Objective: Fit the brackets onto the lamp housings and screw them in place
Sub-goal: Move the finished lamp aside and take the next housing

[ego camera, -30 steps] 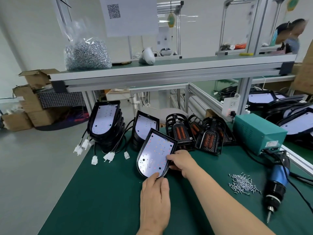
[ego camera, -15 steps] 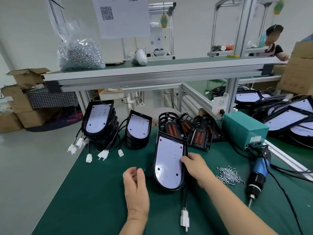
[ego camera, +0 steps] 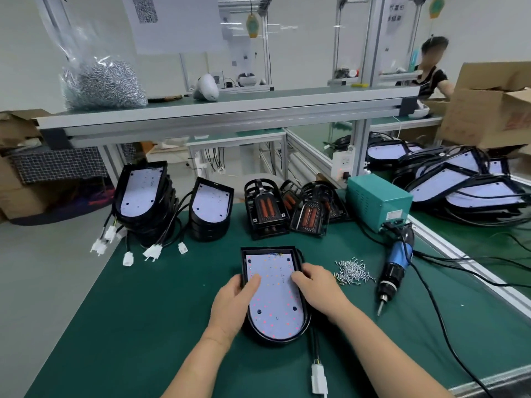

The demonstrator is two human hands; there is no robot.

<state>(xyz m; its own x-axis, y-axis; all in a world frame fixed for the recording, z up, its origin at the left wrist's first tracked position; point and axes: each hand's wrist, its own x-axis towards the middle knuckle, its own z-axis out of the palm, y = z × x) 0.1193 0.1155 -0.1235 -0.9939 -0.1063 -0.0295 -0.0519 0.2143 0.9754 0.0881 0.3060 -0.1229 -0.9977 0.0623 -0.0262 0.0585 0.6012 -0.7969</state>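
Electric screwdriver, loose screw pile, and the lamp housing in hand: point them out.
electric screwdriver [ego camera: 401, 256], head view, blue grip.
loose screw pile [ego camera: 352, 272], head view, middle of heap.
lamp housing [ego camera: 274, 295], head view, white LED board.

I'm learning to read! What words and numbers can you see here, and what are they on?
No text reads clearly.
Paper sheet: a QR code, no readable words.
White sign, top right: dark characters, too blurred.
Cardboard box: red print, blurred and cut off.
Label on the green power box: too small.
Lamp housing: no readable print.
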